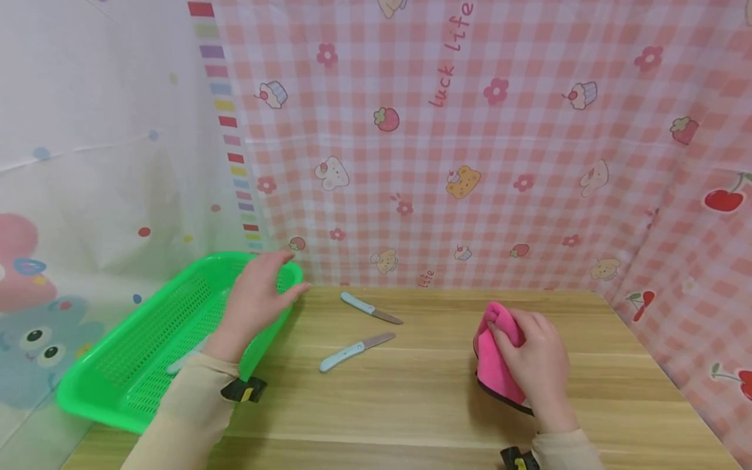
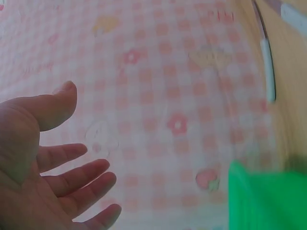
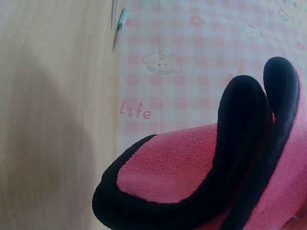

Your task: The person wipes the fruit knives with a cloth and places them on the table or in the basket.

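Note:
My right hand (image 1: 543,365) pinches a folded pink cloth (image 1: 496,365) with dark edging above the right part of the table. In the right wrist view the cloth (image 3: 168,167) fills the lower right, its black border folded over; the hand itself is hardly seen there. My left hand (image 1: 255,303) hovers over the right side of the green basket (image 1: 138,307), thumb and fingers spread, with nothing held. The left wrist view shows the same left hand (image 2: 62,167) with its fingers loosely extended. Two knives with pale blue handles, a far knife (image 1: 358,303) and a nearer knife (image 1: 343,357), lie between the hands.
Inside the basket lies a pale blue object (image 1: 187,358), partly hidden by the left arm. The wooden table (image 1: 435,405) meets a pink checked curtain (image 1: 423,163) at the back. White printed sheeting (image 1: 147,183) hangs at the left.

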The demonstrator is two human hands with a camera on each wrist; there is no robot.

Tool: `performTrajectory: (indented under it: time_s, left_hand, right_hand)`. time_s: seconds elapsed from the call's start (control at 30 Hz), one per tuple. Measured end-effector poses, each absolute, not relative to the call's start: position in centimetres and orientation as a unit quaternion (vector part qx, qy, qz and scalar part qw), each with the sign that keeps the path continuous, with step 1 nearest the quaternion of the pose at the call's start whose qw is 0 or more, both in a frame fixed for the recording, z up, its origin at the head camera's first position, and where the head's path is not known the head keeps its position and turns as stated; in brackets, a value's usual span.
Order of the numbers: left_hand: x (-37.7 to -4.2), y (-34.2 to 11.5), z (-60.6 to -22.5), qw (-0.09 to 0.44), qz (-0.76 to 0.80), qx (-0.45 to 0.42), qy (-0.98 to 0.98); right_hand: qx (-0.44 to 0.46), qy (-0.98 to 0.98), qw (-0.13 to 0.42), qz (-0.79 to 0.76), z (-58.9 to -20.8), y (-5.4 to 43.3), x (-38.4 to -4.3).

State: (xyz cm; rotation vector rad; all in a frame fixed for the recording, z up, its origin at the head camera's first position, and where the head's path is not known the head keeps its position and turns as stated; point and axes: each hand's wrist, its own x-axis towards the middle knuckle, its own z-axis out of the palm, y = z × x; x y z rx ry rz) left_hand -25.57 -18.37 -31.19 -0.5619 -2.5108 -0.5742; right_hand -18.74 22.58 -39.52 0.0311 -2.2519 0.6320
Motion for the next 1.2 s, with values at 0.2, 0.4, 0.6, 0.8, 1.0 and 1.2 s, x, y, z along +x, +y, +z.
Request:
performTrajectory:
  time_s: [0.2,0.4,0.6,0.8,1.0,1.2]
  left_hand:
    - [-25.4,-15.8,-33.4,0.223,-0.210,-0.206,-0.929]
    - [-25.7,-13.8,-36.1,0.191,-0.232,-0.214,-0.929]
    - [-26.4,-12.7,-38.8,0.142,-0.262,-0.213,-0.930]
    - [-27.2,-12.1,-40.9,0.085,-0.292,-0.204,-0.931]
    - [-27.8,-12.0,-42.1,0.044,-0.288,-0.188,-0.938]
    - [-28.5,-11.8,-43.2,0.007,-0.270,-0.160,-0.950]
  right_hand:
    - [0.012,-0.887,0.389,0.249,-39.5,22.6,-18.7]
    - [0.015,-0.885,0.392,0.249,-39.5,22.6,-18.7]
    - [0.017,-0.883,0.397,0.250,-39.5,22.6,-18.7]
    - [0.013,-0.885,0.394,0.249,-39.5,22.6,-18.7]
    - [0.015,-0.885,0.395,0.245,-39.6,22.6,-18.7]
    - [0.011,-0.889,0.388,0.244,-39.5,22.6,-18.6]
